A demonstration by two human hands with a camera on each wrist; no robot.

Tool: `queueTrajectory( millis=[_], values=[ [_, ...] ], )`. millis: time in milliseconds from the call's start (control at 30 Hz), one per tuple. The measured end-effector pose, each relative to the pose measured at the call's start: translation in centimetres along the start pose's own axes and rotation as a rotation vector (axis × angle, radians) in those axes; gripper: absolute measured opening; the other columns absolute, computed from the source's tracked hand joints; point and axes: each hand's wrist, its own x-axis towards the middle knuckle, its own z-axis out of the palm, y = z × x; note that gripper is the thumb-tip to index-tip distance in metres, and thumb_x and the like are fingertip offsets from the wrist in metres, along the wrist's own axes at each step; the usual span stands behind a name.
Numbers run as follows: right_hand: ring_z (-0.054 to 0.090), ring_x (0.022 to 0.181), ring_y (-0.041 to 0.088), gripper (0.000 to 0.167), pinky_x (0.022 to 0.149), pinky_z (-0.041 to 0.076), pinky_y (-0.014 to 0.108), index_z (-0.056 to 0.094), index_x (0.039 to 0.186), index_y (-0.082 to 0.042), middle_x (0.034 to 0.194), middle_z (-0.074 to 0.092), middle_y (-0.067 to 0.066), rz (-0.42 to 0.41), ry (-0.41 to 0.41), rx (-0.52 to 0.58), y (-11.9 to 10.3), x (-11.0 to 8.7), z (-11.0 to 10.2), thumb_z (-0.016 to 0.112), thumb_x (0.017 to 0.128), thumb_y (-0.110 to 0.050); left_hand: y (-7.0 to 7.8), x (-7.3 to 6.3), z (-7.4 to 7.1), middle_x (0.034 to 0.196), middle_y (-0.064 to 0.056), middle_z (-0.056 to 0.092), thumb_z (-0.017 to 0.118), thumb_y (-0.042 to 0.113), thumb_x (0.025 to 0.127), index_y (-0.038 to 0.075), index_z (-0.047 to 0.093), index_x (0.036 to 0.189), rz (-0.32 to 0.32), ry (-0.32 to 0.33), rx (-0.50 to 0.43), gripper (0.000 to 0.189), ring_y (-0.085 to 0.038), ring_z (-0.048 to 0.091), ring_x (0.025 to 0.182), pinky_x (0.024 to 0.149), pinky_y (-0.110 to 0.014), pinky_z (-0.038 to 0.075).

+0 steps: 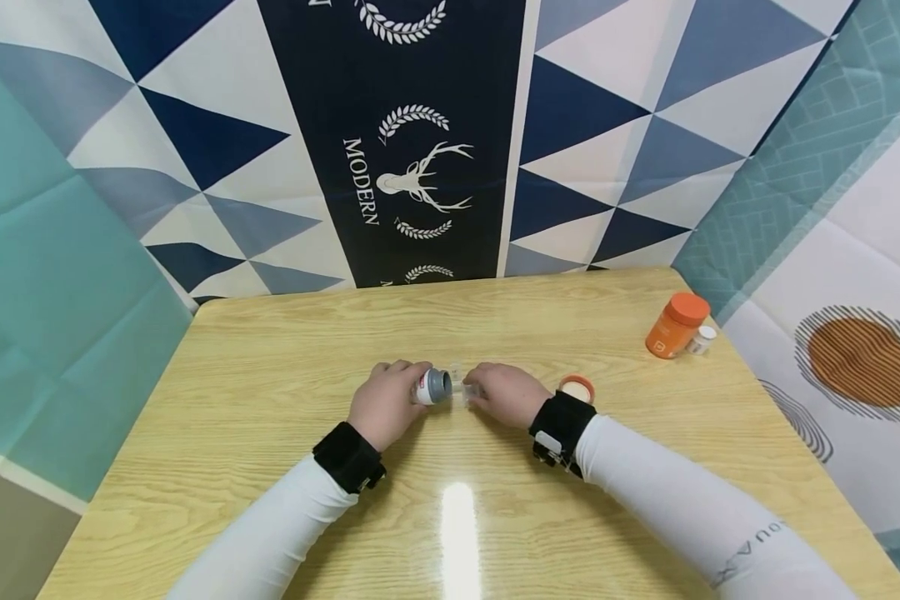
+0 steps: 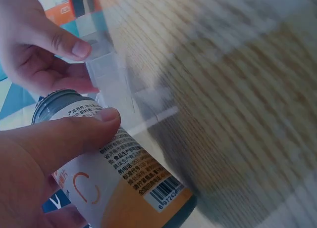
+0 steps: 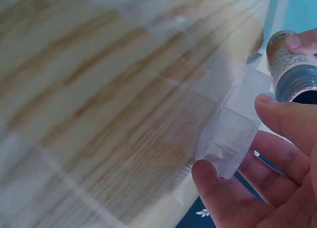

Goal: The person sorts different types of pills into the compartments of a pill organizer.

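My left hand (image 1: 385, 406) grips a small supplement bottle (image 2: 126, 176) with a white and orange label and a grey neck. Its thumb lies along the printed label, and the uncapped mouth is tipped toward my other hand. Opposite it, my right hand (image 1: 507, 393) holds a clear plastic pill box (image 3: 229, 136) low over the table, fingers and thumb at its sides. In the right wrist view the box shows several see-through compartments and raised lids. The bottle's mouth sits close beside the box and the right fingertips. What is inside the bottle is hidden.
Right of my right wrist, an orange-rimmed lid (image 1: 576, 388) lies on the wooden table (image 1: 285, 350). Toward the back right edge stand an orange jar (image 1: 672, 327) with an orange cap and a small white-capped bottle (image 1: 702, 339). Patterned cloth (image 1: 600, 133) hangs behind the table.
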Motion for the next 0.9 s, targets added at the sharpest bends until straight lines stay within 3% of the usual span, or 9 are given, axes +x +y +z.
queueTrajectory(
  millis=[367,667,900],
  values=[
    [0.066,0.096,0.02,0.026,0.085,0.053,0.037,0.069,0.113,-0.003,0.107,0.069,0.008,0.033,-0.02,0.017,-0.36,0.16,0.11,0.071,0.094,-0.021,0.54,-0.03,0.24,0.111,-0.007,0.065,0.086,0.027,0.078,0.022,0.063,0.134,0.005,-0.004,0.138,0.061,-0.035,0.058,0.102,0.064,-0.043,0.054],
    [0.062,0.083,0.014,0.022,0.075,0.052,0.034,0.068,0.108,-0.007,0.099,0.069,0.004,0.035,-0.013,0.012,-0.22,0.23,0.08,0.072,0.092,-0.021,0.86,0.13,0.2,0.105,-0.008,0.061,0.085,0.018,0.08,0.018,0.062,0.135,0.023,-0.007,0.096,0.06,-0.031,0.06,0.097,0.064,-0.036,0.054],
    [0.062,0.081,0.012,0.02,0.073,0.051,0.033,0.068,0.108,-0.009,0.097,0.068,0.002,0.04,-0.014,0.024,-0.23,0.12,0.0,0.072,0.093,-0.022,0.86,0.27,0.15,0.107,-0.005,0.063,0.086,0.021,0.078,0.02,0.062,0.135,0.049,0.004,0.157,0.061,-0.029,0.059,0.094,0.059,-0.033,0.053]
  ],
)
